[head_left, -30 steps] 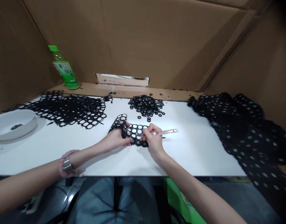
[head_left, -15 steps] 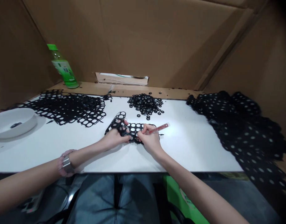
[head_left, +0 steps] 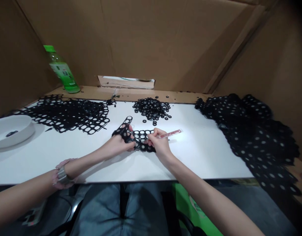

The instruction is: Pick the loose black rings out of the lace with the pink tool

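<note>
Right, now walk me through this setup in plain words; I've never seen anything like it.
There is no machine here: a person works with two bare hands, seen by a camera worn on the head, looking forward and down.

The left hand grips a piece of black mesh full of round holes. The right hand holds a slim reddish tool like a pen, its tip at the mesh.

On the white table lie a pile of small black rings, more tangled netting and a white dish to the left, and dark dotted material to the right. A green bottle stands behind.
</note>
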`<state>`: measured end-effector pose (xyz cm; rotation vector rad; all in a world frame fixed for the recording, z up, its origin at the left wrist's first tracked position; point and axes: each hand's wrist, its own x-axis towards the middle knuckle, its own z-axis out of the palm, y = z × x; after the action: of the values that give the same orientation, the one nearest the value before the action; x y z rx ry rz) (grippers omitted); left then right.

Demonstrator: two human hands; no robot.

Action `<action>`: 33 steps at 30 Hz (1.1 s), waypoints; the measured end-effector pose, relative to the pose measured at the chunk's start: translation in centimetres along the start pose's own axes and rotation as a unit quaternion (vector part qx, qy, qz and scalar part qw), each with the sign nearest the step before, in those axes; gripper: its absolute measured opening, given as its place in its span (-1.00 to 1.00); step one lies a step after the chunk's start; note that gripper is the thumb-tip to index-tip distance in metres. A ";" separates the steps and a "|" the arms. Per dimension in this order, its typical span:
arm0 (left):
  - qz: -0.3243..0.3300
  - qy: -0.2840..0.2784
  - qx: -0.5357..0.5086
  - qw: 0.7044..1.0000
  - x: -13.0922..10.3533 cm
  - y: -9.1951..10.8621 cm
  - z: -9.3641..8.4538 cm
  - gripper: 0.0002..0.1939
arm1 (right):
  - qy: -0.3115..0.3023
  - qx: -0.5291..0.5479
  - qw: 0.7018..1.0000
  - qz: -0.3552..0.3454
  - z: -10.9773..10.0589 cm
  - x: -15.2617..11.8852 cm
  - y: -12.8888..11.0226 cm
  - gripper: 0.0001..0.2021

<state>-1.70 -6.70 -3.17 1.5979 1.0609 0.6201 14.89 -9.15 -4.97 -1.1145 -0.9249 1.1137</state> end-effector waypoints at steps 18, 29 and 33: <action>-0.040 -0.006 0.075 0.996 1.0 1.8 2.4 -0.51 | 0.075 0.205 0.976 0.019 -0.4 -0.2 -0.8 -0.69; -0.028 0.020 0.037 0.999 0.8 1.3 2.0 -0.63 | 0.017 -0.057 0.998 -0.032 -1.1 -0.5 0.2 -0.78; -0.015 0.020 0.016 1.000 0.9 1.1 2.1 -0.63 | 0.012 -0.113 0.992 -0.046 -1.3 -0.7 0.2 -0.79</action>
<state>0.83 -6.98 -2.89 1.5997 1.1266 0.6197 15.92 -10.04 -5.43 -1.2535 -1.0934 0.9351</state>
